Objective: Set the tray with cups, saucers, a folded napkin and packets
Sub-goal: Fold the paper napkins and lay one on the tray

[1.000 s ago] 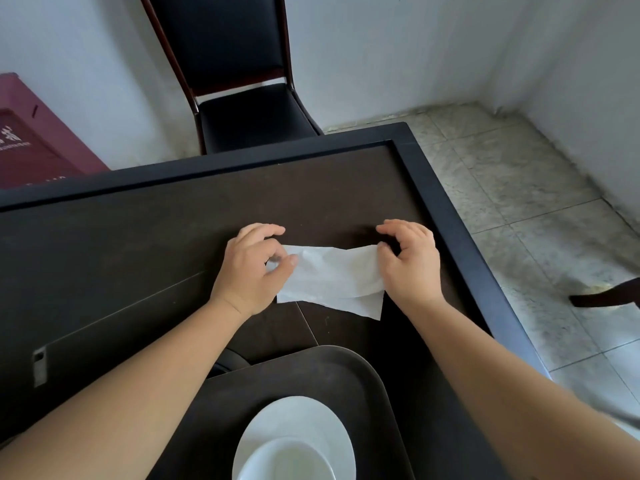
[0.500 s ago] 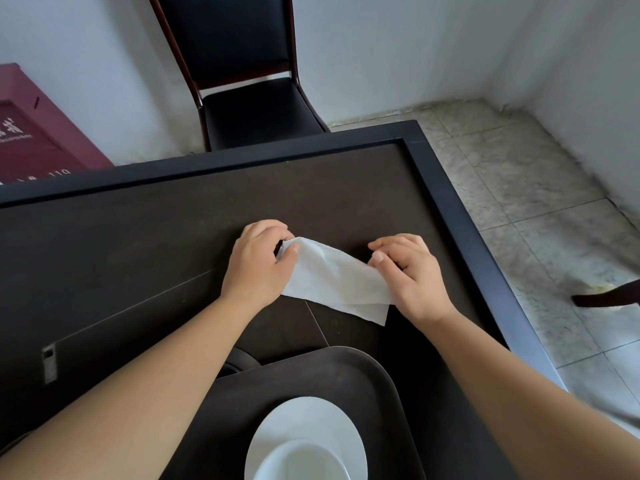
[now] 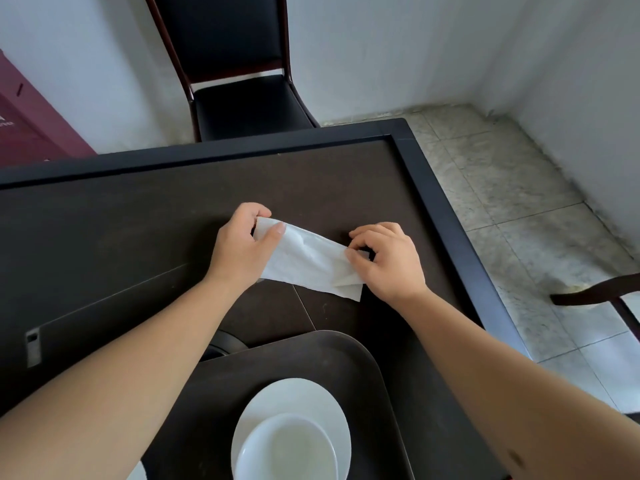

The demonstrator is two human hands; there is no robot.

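Both hands pinch a white napkin (image 3: 308, 259) over the table (image 3: 138, 216): left hand (image 3: 242, 249) its far-left corner, right hand (image 3: 388, 261) its right end (fingertips partly hidden). Nearer, a tray (image 3: 346, 351) holds a saucer (image 3: 294, 396) and cup (image 3: 287, 452), cut off below.

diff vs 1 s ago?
Napkin has come off flat on the table: the left hand raised its end, so it now slants down toward the right hand, which re-pinched the other end. Both hands still hold it. Tray, saucer and cup unchanged.
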